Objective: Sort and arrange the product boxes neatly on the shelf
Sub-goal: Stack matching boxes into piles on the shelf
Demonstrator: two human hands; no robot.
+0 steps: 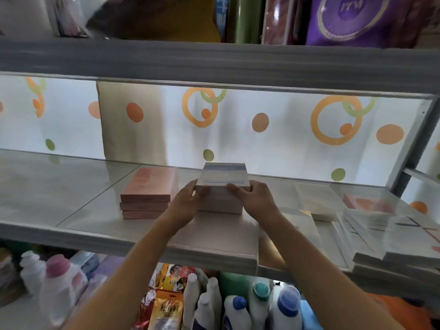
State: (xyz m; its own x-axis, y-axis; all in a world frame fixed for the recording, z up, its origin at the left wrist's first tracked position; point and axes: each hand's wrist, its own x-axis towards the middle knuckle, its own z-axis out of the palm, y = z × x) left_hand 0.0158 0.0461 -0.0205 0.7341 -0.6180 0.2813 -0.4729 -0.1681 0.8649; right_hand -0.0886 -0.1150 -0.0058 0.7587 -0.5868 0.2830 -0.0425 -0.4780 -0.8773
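A stack of pale boxes (220, 202) stands in the middle of the shelf (71, 210); its top box (225, 175) is white with blue stripes. My left hand (189, 201) grips the stack's left side and my right hand (252, 198) grips its right side, thumbs on the top box's front edge. Just left of it sits a stack of three flat pink boxes (147, 196), with a small gap to my left hand. More flat boxes (392, 232), white and pink, lie loosely piled at the shelf's right end.
An upper shelf board (214, 60) hangs low over the working space. A dotted white curtain (273, 129) backs the shelf. Bottles (262, 303) and snack packets (166, 306) fill the level below. A metal upright (414, 144) closes the right side.
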